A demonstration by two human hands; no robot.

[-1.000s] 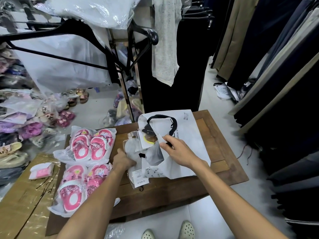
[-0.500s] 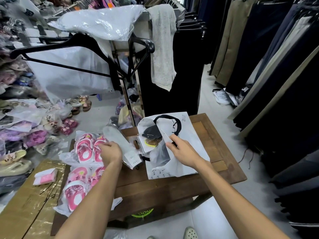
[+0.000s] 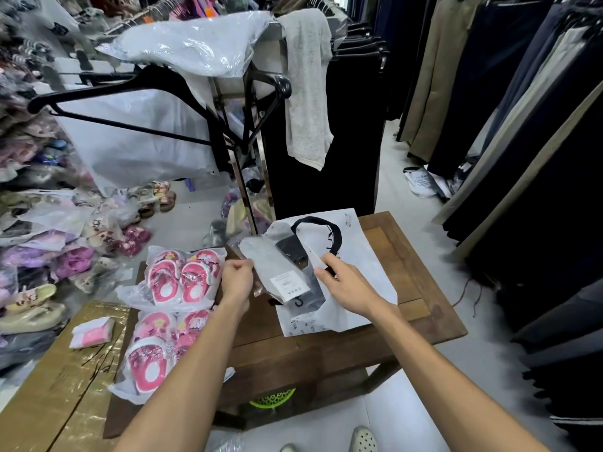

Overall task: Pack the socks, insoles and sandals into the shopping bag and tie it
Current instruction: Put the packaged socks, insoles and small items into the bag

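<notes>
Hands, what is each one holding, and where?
Left hand grips the grey packaged insole at its side edge; right hand holds the white shopping bag by its opening edge.

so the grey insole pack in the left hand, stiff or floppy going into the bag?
Probably semi-stiff: the insole pack juts out flat from the left hand, held at one edge, with no sag. Its glossy plastic sleeve looks slippery. Likely light, since a pinch carries it. The right hand holds the bag mouth open.

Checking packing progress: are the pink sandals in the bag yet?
Out. Both plastic-wrapped pairs of pink sandals lie on the wooden table, beside the white shopping bag.
</notes>
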